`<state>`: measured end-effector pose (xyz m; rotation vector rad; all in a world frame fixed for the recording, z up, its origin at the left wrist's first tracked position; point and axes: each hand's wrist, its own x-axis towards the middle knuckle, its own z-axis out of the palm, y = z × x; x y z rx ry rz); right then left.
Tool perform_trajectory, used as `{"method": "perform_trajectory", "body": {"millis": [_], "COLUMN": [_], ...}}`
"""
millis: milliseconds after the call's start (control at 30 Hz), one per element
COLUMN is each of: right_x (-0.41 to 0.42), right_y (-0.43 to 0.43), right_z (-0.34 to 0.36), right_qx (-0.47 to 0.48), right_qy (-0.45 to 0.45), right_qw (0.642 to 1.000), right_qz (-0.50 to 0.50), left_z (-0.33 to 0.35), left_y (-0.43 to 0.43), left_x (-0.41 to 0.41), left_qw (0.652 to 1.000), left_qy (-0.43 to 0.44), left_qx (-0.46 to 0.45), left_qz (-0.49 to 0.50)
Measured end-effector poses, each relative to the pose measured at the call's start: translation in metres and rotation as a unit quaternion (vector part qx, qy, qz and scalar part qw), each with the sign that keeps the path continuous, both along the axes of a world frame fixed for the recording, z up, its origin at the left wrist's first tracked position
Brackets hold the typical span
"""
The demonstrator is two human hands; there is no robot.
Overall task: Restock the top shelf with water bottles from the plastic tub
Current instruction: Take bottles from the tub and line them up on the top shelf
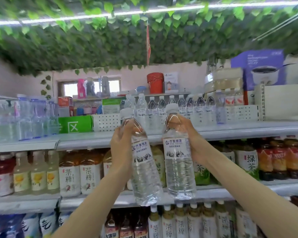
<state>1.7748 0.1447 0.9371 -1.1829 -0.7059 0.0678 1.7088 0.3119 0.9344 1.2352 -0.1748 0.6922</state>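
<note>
Now, arms raised — left hand (121,145), fingers curled around a tilted bottle (143,170); right hand (192,140) likewise around an upright bottle (178,167).

Bottles (141,162) abreast — seemingly before top shelf (230,129).

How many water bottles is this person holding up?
2. One tilted bottle in the left hand; one straighter bottle in the right hand. Neither hand seems to hide another.
</note>
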Motion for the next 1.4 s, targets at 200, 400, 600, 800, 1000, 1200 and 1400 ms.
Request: {"method": "perform_trajectory", "body": {"millis": [200, 400, 600, 800, 1000, 1200, 1400], "right_x": [0.049, 0.095, 0.137, 0.189, 0.244, 0.307, 0.368], "right_y": [-0.024, -0.032, -0.025, -0.005, 0.019, 0.042, 0.064], "right_z": [0.008, 0.02, 0.044, 0.079, 0.117, 0.141, 0.113], "right_qx": [-0.021, 0.012, 0.05, 0.045, 0.077, 0.044, -0.06], "right_qy": [-0.005, 0.018, -0.001, -0.036, -0.076, -0.114, -0.185], "right_qw": [1.0, 1.0, 0.999, 0.989, 0.981, 0.97, 0.949], "right_qz": [-0.015, -0.004, -0.02, -0.138, -0.161, -0.212, -0.249], "left_z": [0.009, 0.026, 0.041, 0.052, 0.069, 0.077, 0.075], "left_y": [-0.012, -0.004, 0.026, 0.059, 0.078, 0.071, 0.062], "left_x": [0.038, 0.068, 0.125, 0.186, 0.254, 0.301, 0.331], "left_qw": [0.999, 0.999, 0.995, 0.979, 0.964, 0.954, 0.964], "left_qy": [-0.022, -0.015, -0.04, -0.058, -0.076, -0.077, -0.142], "left_qx": [0.017, -0.013, -0.094, -0.192, -0.25, -0.285, -0.211], "left_qz": [0.026, 0.03, -0.005, 0.024, 0.056, 0.049, 0.083]}}
